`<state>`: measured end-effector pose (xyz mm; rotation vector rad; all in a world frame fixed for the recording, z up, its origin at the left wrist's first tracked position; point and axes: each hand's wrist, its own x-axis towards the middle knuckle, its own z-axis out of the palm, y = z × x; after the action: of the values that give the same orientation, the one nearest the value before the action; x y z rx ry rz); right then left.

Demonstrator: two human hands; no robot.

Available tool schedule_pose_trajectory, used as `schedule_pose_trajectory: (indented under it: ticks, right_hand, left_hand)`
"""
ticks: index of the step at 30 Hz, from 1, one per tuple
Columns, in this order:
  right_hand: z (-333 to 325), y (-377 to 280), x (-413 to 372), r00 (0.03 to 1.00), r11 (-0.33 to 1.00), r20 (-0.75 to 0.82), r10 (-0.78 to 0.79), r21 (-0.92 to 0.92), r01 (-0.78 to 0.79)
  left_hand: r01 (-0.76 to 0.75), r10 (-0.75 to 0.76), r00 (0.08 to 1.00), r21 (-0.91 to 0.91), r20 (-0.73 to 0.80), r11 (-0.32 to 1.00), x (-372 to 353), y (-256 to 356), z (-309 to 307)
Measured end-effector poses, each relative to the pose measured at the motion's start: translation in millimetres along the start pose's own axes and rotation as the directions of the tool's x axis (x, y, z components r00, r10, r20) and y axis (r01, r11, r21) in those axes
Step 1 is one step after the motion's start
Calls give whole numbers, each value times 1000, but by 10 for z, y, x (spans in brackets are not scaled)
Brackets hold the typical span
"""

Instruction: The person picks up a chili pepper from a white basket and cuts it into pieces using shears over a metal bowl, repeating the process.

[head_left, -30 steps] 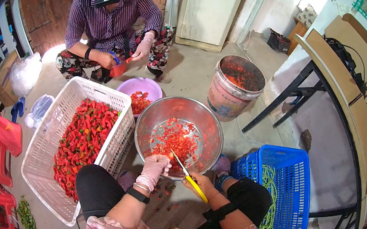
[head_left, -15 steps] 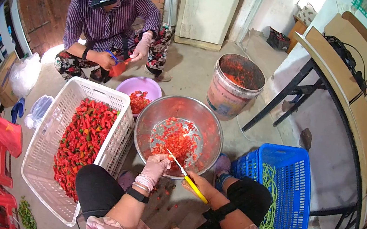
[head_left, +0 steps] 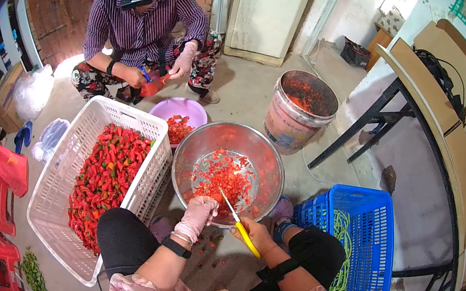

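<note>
Concrete floor (head_left: 251, 97); fingers (head_left: 239, 237) round yellow-handled blade (head_left: 229, 206)

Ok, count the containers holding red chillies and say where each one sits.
4: the white crate at left, the steel bowl in the middle, the purple bowl just beyond it, the bucket at upper right. Others may be hidden.

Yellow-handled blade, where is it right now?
Head view, bottom centre: the yellow-handled blade is in the right hand, tip over the round steel bowl, beside the gloved left hand.
</note>
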<state>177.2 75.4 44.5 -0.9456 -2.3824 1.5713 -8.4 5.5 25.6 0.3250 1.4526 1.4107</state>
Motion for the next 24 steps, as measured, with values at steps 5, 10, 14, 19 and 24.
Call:
schedule_pose_trajectory:
  ticks: [5, 10, 14, 19, 24]
  right_hand:
    - [8, 64, 45, 996, 983, -51, -75, -171, 65]
    - [28, -36, 12, 982, 910, -134, -135, -408, 70]
    - [-15, -65, 24, 996, 919, -79, -47, -395, 12]
    - [-5, -42, 9, 995, 930, -99, -25, -368, -14]
    - [-43, 41, 31, 997, 939, -77, -10, -343, -17]
  left_hand:
    - [-59, 64, 996, 69, -66, 996, -65, 28, 82]
    - [-197, 205, 979, 220, -13, 955, -22, -76, 88]
    - [-248, 269, 962, 257, -49, 934, -11, -120, 95]
    - [-333, 398, 913, 400, -87, 854, 60, -220, 75]
    - [-328, 364, 916, 210, -166, 921, 18, -131, 101]
